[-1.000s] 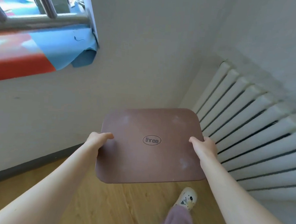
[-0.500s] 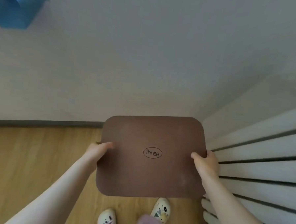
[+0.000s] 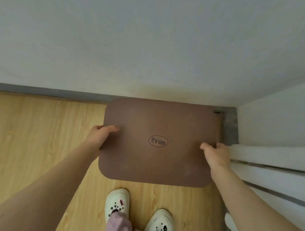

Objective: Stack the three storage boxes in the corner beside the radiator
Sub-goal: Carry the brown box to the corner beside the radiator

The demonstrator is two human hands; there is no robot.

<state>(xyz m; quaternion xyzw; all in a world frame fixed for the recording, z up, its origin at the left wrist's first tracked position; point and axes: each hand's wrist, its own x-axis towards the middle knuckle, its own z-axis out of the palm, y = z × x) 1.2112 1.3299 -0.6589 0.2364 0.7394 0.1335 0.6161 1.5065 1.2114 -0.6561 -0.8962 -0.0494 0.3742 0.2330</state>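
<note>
Holding the brown storage box [image 3: 157, 142] by its two short sides, you have it over the far right corner of the wooden floor [image 3: 32, 135], its lid marked "three" [image 3: 158, 141] facing up. Your left hand [image 3: 101, 135] has its fingers [image 3: 112, 128] curled over the left edge, clamped on the lid rim; your right hand [image 3: 215, 154] grips the right edge likewise, thumb on top. The view does not show whether the box rests on the floor, on other boxes beneath it, or hangs just above them: its lid hides everything below.

Risks, as judged from this position:
- Your right hand lies just beside the white radiator [image 3: 272, 167]. Lowering or sliding the box rightward could pinch your knuckles against the fins.
- The far edge of the box meets the grey skirting board [image 3: 43, 90] below the white wall [image 3: 152, 36]. Pushing further could scuff the wall or tilt the box.
- If boxes lie underneath, you cannot see their alignment; letting go off-centre could leave the stack leaning or let the top box slip.

Surroundings: a grey patch of skirting [image 3: 229, 126] fills the corner itself, with a small dark fitting [image 3: 217, 112] at its far end, which may stop the box from seating fully right. Your two white clogs [image 3: 117, 203] stand near the box's near edge, so a dropped box would land close to your toes.
</note>
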